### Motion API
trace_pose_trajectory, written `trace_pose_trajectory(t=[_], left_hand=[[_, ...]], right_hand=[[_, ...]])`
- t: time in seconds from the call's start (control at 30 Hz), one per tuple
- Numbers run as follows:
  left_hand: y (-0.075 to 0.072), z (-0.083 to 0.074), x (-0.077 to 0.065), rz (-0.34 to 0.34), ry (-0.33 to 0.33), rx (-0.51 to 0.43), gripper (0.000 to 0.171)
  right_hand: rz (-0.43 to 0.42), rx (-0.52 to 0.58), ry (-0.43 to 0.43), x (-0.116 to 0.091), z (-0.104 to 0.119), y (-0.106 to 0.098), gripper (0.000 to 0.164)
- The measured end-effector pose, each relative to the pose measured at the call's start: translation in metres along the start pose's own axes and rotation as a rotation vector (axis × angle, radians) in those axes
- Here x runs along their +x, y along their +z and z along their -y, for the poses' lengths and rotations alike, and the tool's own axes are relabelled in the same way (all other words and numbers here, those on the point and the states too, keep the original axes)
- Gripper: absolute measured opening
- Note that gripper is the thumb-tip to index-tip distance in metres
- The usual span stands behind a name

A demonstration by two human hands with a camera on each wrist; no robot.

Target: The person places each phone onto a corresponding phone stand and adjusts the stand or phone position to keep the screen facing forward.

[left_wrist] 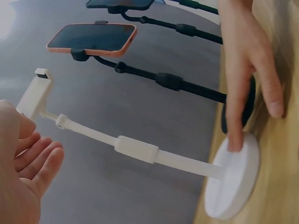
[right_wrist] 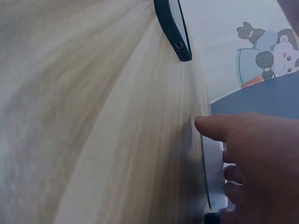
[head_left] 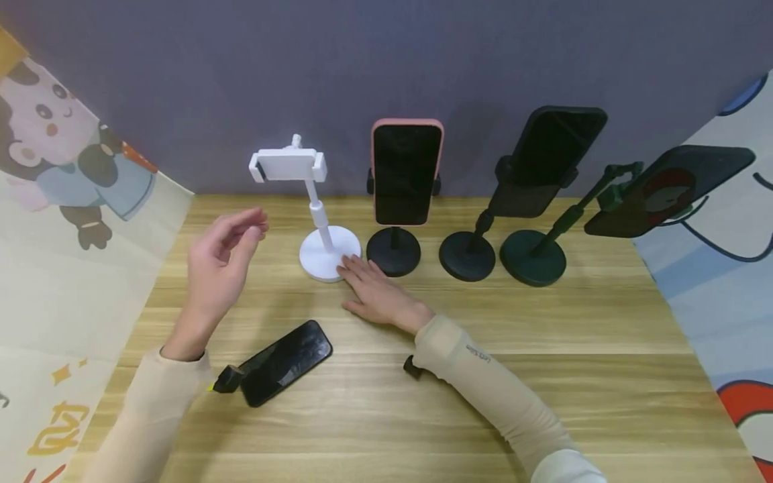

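Observation:
A white phone stand [head_left: 318, 215] with a round base and a bare clamp stands at the back left of the table. My right hand [head_left: 380, 293] rests its extended fingertips on the front right of that base; in the left wrist view a finger of the right hand [left_wrist: 243, 88] presses the white base [left_wrist: 238, 186]. Raised left of the stand, my left hand [head_left: 220, 261] is relaxed with fingers loosely bent and nothing in it. In the left wrist view the left hand [left_wrist: 28, 163] is close by the white clamp [left_wrist: 35, 98]. A black phone [head_left: 286, 362] lies flat on the table, near my left wrist.
To the right stand a black stand [head_left: 394, 258] with a pink-cased phone [head_left: 407, 173], another black stand [head_left: 468, 258] with a dark phone [head_left: 546, 161], and a dark green stand [head_left: 534, 261] with a tilted phone [head_left: 670, 191]. A grey panel [head_left: 338, 60] rises behind the table.

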State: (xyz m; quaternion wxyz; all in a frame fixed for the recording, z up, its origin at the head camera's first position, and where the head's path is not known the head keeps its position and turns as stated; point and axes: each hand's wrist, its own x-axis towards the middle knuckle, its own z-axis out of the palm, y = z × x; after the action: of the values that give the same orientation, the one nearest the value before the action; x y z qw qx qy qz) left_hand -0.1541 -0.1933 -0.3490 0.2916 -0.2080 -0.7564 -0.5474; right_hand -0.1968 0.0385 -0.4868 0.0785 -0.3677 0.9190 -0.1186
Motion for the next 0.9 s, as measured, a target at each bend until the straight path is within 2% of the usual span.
trace_pose_trajectory(t=[0.17,0.37,0.47,0.6,0.77,0.9], left_hand=[[-0.004,0.004,-0.016,0.031,-0.02,0.031,0.022],[-0.013,0.033,-0.037,0.097,-0.045,0.129,0.021],[-0.013,0.028,-0.043,0.141,-0.064,0.175,0.019],[-0.01,0.012,-0.047,0.193,-0.08,0.219,0.017],[-0.01,0.017,-0.054,0.23,-0.101,0.239,0.017],[-0.009,0.021,-0.058,0.263,-0.136,0.245,0.018]], right_hand=[[-0.011,-0.013,-0.016,0.001,0.005,0.001,0.068],[-0.037,-0.048,-0.088,0.0,0.02,0.005,0.066],[-0.047,-0.052,-0.149,-0.001,0.031,0.007,0.065],[-0.036,-0.02,-0.257,-0.003,0.05,0.008,0.069],[0.039,0.006,-0.392,-0.005,0.073,0.013,0.076],[0.105,-0.041,-0.429,-0.005,0.082,0.021,0.083]])
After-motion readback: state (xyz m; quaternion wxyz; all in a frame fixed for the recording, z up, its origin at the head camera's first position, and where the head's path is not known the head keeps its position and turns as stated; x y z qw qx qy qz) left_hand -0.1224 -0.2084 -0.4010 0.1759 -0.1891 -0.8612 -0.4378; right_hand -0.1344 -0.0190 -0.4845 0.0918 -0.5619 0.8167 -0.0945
